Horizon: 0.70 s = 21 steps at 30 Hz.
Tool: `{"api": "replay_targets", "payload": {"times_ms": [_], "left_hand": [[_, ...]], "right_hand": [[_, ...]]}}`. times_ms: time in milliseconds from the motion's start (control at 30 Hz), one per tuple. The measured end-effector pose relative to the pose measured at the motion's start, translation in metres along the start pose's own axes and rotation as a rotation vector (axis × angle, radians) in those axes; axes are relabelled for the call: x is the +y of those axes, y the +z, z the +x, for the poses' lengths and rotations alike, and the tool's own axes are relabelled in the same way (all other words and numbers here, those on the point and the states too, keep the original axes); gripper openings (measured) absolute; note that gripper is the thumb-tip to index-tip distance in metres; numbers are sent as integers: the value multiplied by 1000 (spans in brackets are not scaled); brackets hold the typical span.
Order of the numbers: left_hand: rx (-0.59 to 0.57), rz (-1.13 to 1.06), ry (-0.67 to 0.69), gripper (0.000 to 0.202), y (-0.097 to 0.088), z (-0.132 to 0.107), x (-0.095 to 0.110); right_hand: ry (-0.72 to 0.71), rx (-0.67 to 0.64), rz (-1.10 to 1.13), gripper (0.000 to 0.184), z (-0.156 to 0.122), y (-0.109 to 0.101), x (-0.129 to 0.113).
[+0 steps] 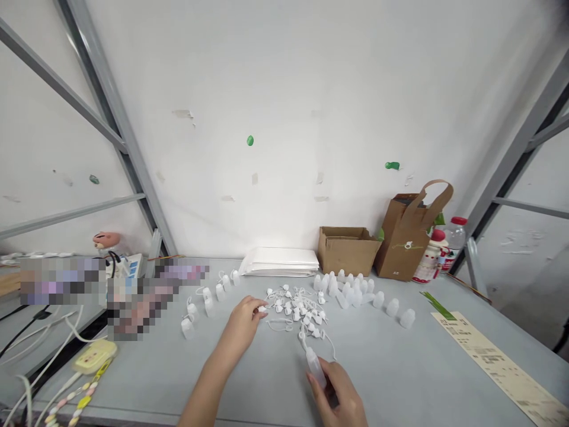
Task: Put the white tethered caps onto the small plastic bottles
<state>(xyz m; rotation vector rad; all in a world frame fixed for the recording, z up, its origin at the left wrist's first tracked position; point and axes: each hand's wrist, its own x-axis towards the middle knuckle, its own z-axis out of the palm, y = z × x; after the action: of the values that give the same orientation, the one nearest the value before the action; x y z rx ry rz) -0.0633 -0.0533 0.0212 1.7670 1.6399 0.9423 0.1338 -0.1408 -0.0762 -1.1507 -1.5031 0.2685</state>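
My right hand (341,396) grips a small translucent plastic bottle (315,365) near the front of the table; a white looped cord (303,337) lies at its upper end. My left hand (244,323) is closed, thumb and fingers pinched on a small white cap (262,309) at the left side of a pile. That pile of white caps with cords (296,308) lies in the middle of the table. Left of my left hand, several bottles with caps and cords (208,305) stand in loose rows. Uncapped translucent bottles (357,295) are grouped to the right of the pile.
Against the wall are a stack of white envelopes (280,261), an open cardboard box (349,254), a brown paper bag (398,249) and a red-capped bottle (456,240). A printed paper strip (493,362) lies right. Cables and a yellow case (94,356) lie left.
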Motion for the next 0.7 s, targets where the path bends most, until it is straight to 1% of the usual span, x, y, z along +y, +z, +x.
{"api": "replay_targets", "payload": {"times_ms": [100,167,200,233,267,300,333,400,467,567,700], "left_hand": [[46,-148,-50,24,5,-6,-2],[35,-307,-84,27,11,-15,1],[8,-401,-93,30,16,-22,4],[-29,-682,-172,28,20,-28,7],[-89,-909,-252,26,25,-35,10],[-137,-1060,-315,24,30,-41,14],[-170,-1158,-351,23,35,-47,18],[-214,-1231,-378,22,43,-55,24],[-232,-1207,-369,24,48,-60,28],[-207,-1133,-367,29,52,-62,30],[-162,-1086,-379,33,54,-62,28]], "right_hand": [[22,24,18,25,2,-1,-2],[47,46,45,26,3,-1,-6],[62,57,55,25,4,0,-9],[78,66,62,25,5,0,-12],[93,74,64,24,6,1,-15],[104,82,65,24,7,3,-18],[109,88,64,23,7,4,-21],[101,85,67,23,9,8,-25],[81,67,67,23,10,10,-27],[45,30,56,22,11,13,-26],[-12,20,5,20,10,17,-22]]}}
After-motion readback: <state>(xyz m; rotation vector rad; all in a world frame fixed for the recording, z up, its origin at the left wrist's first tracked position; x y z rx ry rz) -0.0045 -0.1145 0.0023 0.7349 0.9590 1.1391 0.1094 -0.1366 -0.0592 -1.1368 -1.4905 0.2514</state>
